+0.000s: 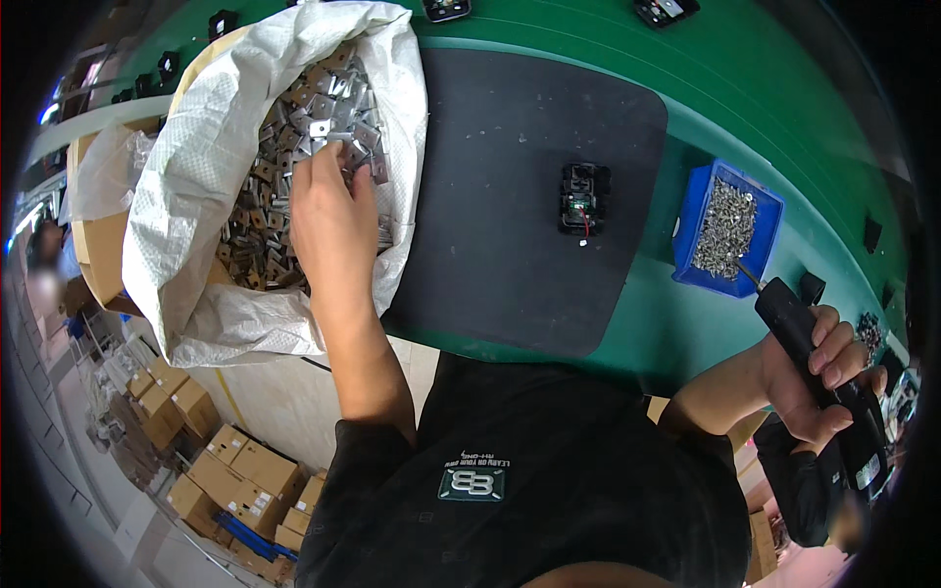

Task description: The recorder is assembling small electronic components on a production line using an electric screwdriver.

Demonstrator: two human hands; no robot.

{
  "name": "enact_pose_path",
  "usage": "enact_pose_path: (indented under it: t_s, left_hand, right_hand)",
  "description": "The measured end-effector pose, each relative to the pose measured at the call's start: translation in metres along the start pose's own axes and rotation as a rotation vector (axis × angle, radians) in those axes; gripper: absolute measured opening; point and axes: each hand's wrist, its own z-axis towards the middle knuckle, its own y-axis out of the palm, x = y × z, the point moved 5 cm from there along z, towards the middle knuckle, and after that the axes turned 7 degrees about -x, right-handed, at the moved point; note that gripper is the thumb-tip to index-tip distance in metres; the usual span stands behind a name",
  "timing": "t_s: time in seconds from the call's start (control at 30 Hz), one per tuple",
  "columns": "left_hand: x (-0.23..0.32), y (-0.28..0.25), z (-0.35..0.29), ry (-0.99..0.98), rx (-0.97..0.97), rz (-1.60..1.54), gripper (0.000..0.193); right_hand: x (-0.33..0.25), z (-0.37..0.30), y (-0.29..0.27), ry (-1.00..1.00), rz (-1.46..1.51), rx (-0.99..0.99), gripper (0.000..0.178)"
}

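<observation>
My left hand (pixel 333 211) reaches into a white woven sack (pixel 162 245) full of small bent metal plates with holes (pixel 263 230). Its fingers are curled down among the plates, thumb close to the forefinger; whether a plate is between them is hidden. A black electric screwdriver (pixel 787 318) is gripped in my right hand (pixel 828 367). Its bit points into a blue bin (pixel 686 230) of small silver screws (pixel 723 230), at the bin's near edge. Between the hands, a small black housing (pixel 585 200) with a green board and a red wire lies on the dark mat (pixel 500 206).
The mat lies on a green bench (pixel 647 338). More black housings (pixel 667 10) stand along the far side. A cardboard box (pixel 98 245) is behind the sack. Cartons (pixel 245 470) are stacked on the floor at lower left. Another person's dark sleeve (pixel 789 490) shows at lower right.
</observation>
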Motion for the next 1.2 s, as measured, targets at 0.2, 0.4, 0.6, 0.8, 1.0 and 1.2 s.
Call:
enact_pose_path:
  t_s: [0.2, 0.4, 0.6, 0.8, 1.0, 1.2]
  left_hand:
    - [0.004, 0.005, 0.009, 0.087, 0.007, -0.011, 0.02]
    - [0.007, 0.006, 0.006, 0.079, -0.025, -0.086, 0.014]
    - [0.062, -0.001, -0.009, 0.289, -0.121, -0.451, 0.02]
    - [0.122, 0.023, -0.016, 0.481, -0.262, -0.595, 0.021]
    - [0.129, 0.031, -0.017, 0.615, -0.142, -0.503, 0.021]
    - [0.131, 0.041, -0.012, 0.711, -0.098, -0.524, 0.021]
  right_hand:
    - [-0.005, -0.008, 0.004, 0.016, -0.044, 0.014, 0.052]
    - [-0.004, -0.009, 0.006, 0.004, -0.042, 0.006, 0.056]
    - [-0.004, -0.009, 0.008, 0.06, -0.042, -0.029, 0.051]
    - [-0.002, -0.008, 0.021, 0.05, -0.06, -0.021, 0.05]
    - [-0.001, -0.007, 0.022, 0.055, -0.108, -0.013, 0.05]
    - [0.005, -0.005, 0.023, 0.052, -0.1, -0.088, 0.058]
